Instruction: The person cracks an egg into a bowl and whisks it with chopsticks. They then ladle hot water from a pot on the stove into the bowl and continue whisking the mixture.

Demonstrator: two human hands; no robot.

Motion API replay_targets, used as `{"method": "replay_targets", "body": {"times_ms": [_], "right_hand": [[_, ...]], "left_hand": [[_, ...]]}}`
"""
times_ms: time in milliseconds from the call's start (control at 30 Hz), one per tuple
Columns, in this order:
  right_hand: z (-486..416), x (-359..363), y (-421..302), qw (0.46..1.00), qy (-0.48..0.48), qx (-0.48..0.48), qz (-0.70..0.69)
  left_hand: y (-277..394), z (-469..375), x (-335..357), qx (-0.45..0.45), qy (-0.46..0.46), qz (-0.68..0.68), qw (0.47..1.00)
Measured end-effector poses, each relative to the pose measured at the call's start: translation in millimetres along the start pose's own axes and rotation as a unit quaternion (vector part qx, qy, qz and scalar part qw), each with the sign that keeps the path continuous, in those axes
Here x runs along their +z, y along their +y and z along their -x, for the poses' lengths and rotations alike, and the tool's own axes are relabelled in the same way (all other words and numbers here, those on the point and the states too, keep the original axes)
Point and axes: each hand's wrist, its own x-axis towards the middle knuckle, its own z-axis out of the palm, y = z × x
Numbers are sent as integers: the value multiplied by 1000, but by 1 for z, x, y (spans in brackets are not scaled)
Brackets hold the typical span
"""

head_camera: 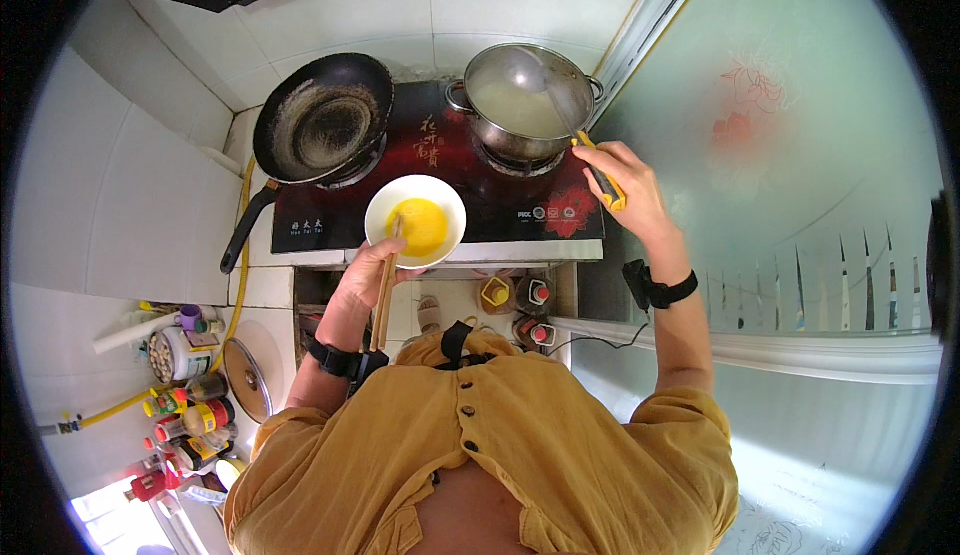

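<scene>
My left hand [371,266] holds a white bowl [451,198] of beaten egg [425,226] above the front edge of the stove. The same hand pins a pair of wooden chopsticks [385,300] against the rim, their tips in the yellow liquid. With my right hand [634,183] I grip the yellow and grey handle of a metal ladle [559,101]. Its bowl end is over a steel two-handled pot [517,140] of cloudy liquid on the right burner; steam or glare blurs whether it touches the liquid.
A black frying pan [324,123] rests on the left burner of the glass-topped stove [435,142], handle toward the front left. Condiment bottles [206,416] and a glass lid [247,380] crowd the left counter. A frosted glass panel [795,165] borders the right side.
</scene>
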Motion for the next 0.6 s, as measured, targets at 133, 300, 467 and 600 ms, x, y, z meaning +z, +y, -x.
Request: {"method": "replay_targets", "body": {"times_ms": [133, 300, 467, 600], "right_hand": [[-6, 9, 1, 998, -59, 13, -23], [-9, 6, 3, 1000, -19, 10, 12], [-5, 7, -1, 1000, -9, 10, -12], [-5, 10, 3, 999, -49, 24, 0]], "left_hand": [[0, -1, 1, 5, -3, -5, 1000], [0, -1, 0, 6, -11, -3, 1000], [-1, -4, -2, 5, 1, 9, 1000], [-1, -6, -1, 3, -9, 11, 1000]]}}
